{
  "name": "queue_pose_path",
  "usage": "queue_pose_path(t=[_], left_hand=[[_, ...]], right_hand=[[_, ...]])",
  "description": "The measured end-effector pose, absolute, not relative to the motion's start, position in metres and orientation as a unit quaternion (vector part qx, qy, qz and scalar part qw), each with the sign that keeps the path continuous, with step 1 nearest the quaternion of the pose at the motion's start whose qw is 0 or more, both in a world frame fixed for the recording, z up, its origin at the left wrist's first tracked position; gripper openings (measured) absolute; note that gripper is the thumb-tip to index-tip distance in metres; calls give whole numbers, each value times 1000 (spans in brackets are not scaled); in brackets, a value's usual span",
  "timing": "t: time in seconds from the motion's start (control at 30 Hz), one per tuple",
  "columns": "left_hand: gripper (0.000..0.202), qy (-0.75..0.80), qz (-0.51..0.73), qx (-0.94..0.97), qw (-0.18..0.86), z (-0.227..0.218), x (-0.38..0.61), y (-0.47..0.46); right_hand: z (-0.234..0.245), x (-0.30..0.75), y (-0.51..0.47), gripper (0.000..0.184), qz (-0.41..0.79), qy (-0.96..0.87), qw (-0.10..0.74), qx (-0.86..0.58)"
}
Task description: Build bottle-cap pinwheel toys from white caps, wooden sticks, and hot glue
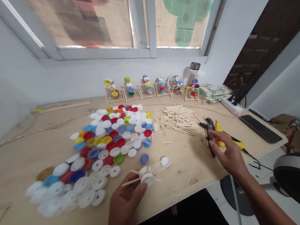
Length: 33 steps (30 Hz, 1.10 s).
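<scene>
My left hand (127, 199) pinches a small piece made of a white bottle cap (147, 179) with several thin wooden sticks (131, 182) spreading from it, just above the table's front. At the right, my right hand (228, 153) has its thumb and fingers closed about a black hand tool (209, 137); its exact kind is unclear. Right behind those fingers lies a yellow and black glue gun (235, 142), partly hidden. A loose white cap (165, 162) and a blue cap (144, 158) lie close to the held piece.
Many coloured bottle caps (113, 134) cover the left of the table. Behind the middle lies a heap of cut sticks (178, 119). Several stick-and-cap wheels on frames (149, 88) line the wall, near a bottle (194, 73). A power strip (232, 106) and phone (260, 128) lie right.
</scene>
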<state>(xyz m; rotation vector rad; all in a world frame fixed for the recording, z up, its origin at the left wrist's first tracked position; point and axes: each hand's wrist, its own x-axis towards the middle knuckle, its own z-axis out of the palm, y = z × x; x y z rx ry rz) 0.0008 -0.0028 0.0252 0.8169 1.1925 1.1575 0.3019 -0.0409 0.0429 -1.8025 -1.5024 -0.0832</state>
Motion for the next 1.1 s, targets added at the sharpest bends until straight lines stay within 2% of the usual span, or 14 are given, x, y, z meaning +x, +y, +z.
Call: queue_pose_path(t=[0.1, 0.2, 0.3, 0.43, 0.63, 0.77, 0.87, 1.0, 1.1], left_hand=[[37, 510, 509, 344, 601, 24, 1, -3], [34, 502, 521, 343, 599, 20, 2, -3], [34, 504, 526, 354, 586, 17, 2, -3], [32, 504, 531, 349, 585, 15, 3, -4], [33, 481, 533, 349, 602, 7, -3, -1], [35, 474, 535, 353, 604, 1, -6, 0], [34, 466, 542, 353, 604, 1, -5, 0], [33, 467, 552, 351, 595, 3, -2, -2], [33, 471, 563, 339, 589, 3, 1, -4]], right_hand=[[32, 351, -57, 30, -134, -585, 285, -748], [18, 383, -69, 35, -189, -591, 159, -768], [8, 397, -70, 40, -214, -594, 82, -771], [5, 401, -61, 43, -199, -625, 35, -754], [7, 414, -52, 36, -182, -654, 30, -734], [13, 420, -55, 36, -160, -629, 70, -758], [23, 420, -58, 41, -112, -588, 153, -786], [37, 410, -50, 42, 70, -448, 396, -798], [44, 392, -32, 37, 186, -347, 579, -714]])
